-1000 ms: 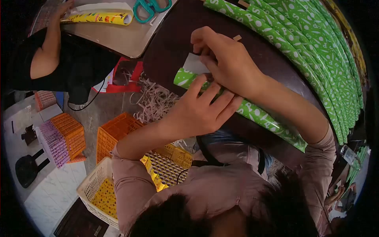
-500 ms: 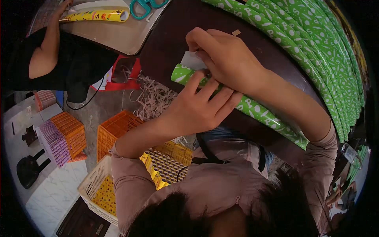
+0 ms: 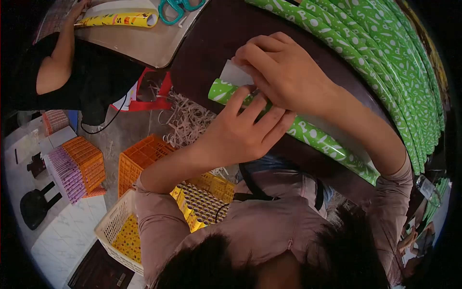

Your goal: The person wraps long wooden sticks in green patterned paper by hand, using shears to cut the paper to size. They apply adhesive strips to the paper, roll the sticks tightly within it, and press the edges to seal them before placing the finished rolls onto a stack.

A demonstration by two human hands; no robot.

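Observation:
A roll of green wrapping paper [image 3: 332,148] with white print lies slantwise along the dark table edge, its loose sheet [image 3: 234,73] showing a white underside. Over the roll bends my left hand [image 3: 248,126], its fingers wrapped across the top and pressing on it; the thumb is hidden. Just beyond, my right hand [image 3: 291,72] is closed, fingers curled by the white flap. Whatever its fingertips pinch is hidden. Many green printed sheets or rolls [image 3: 365,43] are stacked at the far right.
Upper left, a person's arm [image 3: 55,67] is near a yellow printed roll [image 3: 130,19] and teal scissors [image 3: 175,10] on a neighbouring table. Below are orange crates [image 3: 139,159], a cream basket [image 3: 115,226], yellow-wrapped tubes [image 3: 197,204] and paper strips [image 3: 187,118].
My right hand has shifted slightly to the right and now covers a small brown piece seen on the table. My left hand stays almost still on the roll.

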